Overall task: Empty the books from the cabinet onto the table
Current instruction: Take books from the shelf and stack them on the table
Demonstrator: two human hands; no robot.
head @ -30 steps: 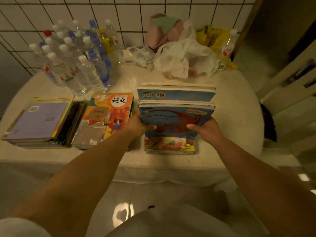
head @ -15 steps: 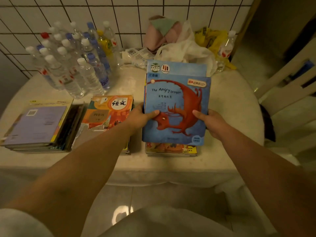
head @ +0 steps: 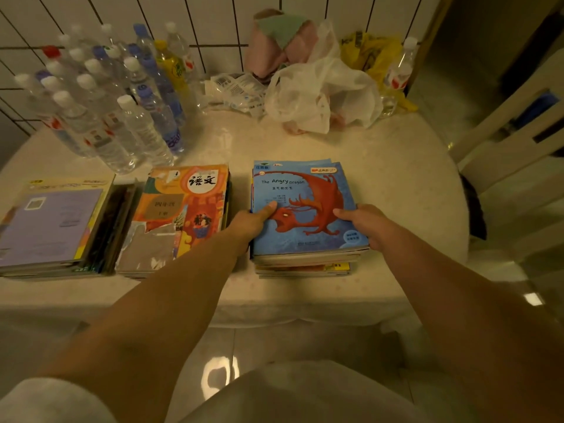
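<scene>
A stack of thin blue books [head: 308, 209], topped by a cover with a red dragon, lies flat on another small pile near the front edge of the cream table [head: 396, 178]. My left hand [head: 253, 222] grips the stack's left edge, thumb on the cover. My right hand [head: 366, 222] grips its right edge, thumb on the cover too. To the left lies an orange textbook pile [head: 180, 215]. Further left sits a purple-covered pile [head: 52, 224]. The cabinet is out of view.
Several water bottles [head: 122, 96] stand at the table's back left by the tiled wall. White and yellow plastic bags [head: 323, 90] and a pink cloth bundle [head: 274, 44] lie at the back. A pale chair [head: 512, 138] stands to the right.
The blue stack, held upright and tilted before, has been lowered flat onto the pile on the table. Both hands have come down with it and still hold its edges.
</scene>
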